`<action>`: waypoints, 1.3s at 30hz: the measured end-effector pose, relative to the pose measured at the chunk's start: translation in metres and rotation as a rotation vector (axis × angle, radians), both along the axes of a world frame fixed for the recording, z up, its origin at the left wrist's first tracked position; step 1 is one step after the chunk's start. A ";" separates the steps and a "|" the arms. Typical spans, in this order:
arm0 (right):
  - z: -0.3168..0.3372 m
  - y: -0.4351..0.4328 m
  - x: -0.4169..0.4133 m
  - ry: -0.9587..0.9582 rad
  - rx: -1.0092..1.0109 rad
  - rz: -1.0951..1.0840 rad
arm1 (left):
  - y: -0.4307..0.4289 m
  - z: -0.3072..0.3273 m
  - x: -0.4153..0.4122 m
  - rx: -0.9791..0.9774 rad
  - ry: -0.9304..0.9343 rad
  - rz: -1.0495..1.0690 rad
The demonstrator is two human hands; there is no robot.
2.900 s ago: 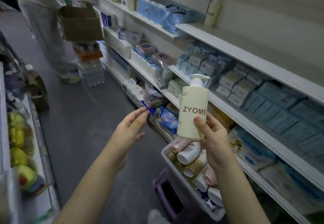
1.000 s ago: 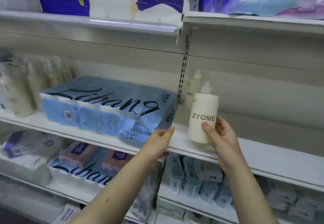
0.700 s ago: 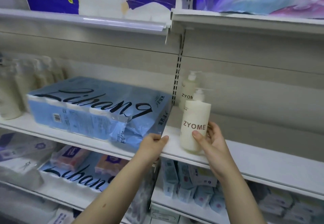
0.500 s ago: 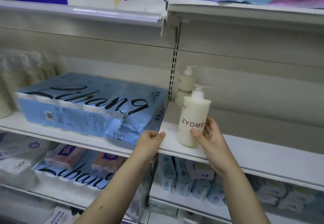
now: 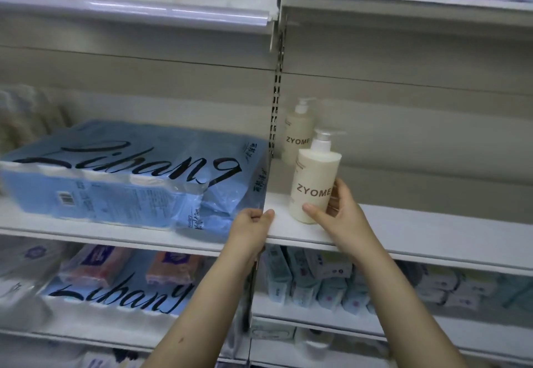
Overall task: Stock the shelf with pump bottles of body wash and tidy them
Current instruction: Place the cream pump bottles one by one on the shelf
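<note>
The right hand (image 5: 343,217), gripping the pump bottle (image 5: 313,183), is now standing it on the shelf (image 5: 432,232) just before the rear bottle (image 5: 297,137), starting a row, while the left hand (image 5: 251,229) is clasping the shelf's lip left of that bottle.

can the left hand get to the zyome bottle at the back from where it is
Probably yes. The left hand grips the shelf edge just left of the front bottle, which the right hand holds. A narrow gap between that bottle and the blue pack leads to the back bottle.
</note>
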State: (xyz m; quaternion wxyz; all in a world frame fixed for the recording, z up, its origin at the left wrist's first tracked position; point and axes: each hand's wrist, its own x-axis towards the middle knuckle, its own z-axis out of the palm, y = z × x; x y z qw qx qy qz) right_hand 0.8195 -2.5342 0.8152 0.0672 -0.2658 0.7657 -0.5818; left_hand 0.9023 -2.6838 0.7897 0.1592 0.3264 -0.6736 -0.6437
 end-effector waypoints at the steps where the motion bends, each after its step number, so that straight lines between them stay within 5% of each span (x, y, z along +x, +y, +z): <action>1: 0.001 -0.002 0.000 -0.009 -0.002 0.006 | 0.000 0.001 0.000 -0.004 0.000 -0.003; 23: 0.011 -0.073 -0.071 0.095 0.232 -0.141 | -0.003 -0.001 0.001 0.007 0.002 -0.029; 39: 0.006 -0.082 -0.093 0.089 0.182 -0.088 | -0.001 -0.006 0.002 0.050 0.028 0.004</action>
